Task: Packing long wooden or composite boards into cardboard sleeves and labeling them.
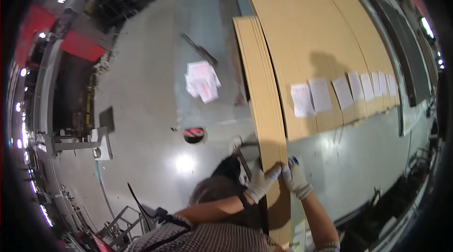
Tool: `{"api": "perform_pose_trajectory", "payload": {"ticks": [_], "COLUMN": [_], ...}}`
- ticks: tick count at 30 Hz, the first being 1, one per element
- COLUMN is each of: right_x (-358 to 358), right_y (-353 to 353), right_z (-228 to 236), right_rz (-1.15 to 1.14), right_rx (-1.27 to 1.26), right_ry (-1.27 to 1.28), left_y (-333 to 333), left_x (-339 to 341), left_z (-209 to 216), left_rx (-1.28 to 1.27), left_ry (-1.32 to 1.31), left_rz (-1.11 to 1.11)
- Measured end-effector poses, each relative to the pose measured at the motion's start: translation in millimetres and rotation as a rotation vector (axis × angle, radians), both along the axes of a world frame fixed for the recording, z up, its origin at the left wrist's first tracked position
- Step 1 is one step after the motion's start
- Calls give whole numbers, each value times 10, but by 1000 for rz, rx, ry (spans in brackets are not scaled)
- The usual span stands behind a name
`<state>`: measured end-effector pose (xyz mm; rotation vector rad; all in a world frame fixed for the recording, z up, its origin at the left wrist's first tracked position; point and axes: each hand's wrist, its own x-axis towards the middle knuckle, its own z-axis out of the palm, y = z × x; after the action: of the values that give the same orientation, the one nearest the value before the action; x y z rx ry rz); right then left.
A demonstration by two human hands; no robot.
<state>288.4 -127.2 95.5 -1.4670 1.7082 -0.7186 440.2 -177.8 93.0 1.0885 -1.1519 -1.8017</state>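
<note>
A long narrow stack of brown cardboard strips (260, 82) runs from the far middle down toward my body. My left hand (264, 180), in a white knit glove, grips its left side near my body, with fingers lying over the top face. My right hand (296, 179), gloved the same way with blue on the fingertips, closes on the right edge opposite. The two hands nearly meet at the fingertips. To the right of the strips lies a wide cardboard sheet (311, 30) with a row of white paper sheets (322, 95) along its near end.
On the floor at the left lie a loose pile of white papers (202, 81) and a dark flat bar (199, 50). A red and black round item (193, 134) sits nearer. Metal frames (75, 146) stand at far left; a dark long panel (401, 44) is at far right.
</note>
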Motion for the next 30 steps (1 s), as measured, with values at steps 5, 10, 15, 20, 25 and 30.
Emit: {"api": "perform_pose_trajectory", "payload": {"ticks": [5,10,15,20,25,30], "right_x": [-288,113,55,-127,200,325], "right_y": [-201,-336,-401,-360,-390,-346], "right_z": [554,1319,1718,1446,1304,1268], "right_rz": [74,573,692,304,406,411], "right_rx": [176,-31,366,-25,101,123], "right_ry": [340,11,307,354,302,337], "left_y": [-190,-222,-244,-316,-247,-243], "left_x": [153,735,1163,963,607,750], "left_z": [-2,713,718,600,723,792], "left_rx": [145,349,536,434,486,324], "left_ry": [26,3,87,94,114,-48], "left_rz": [-26,-524,-392,-400,-313,-358]}}
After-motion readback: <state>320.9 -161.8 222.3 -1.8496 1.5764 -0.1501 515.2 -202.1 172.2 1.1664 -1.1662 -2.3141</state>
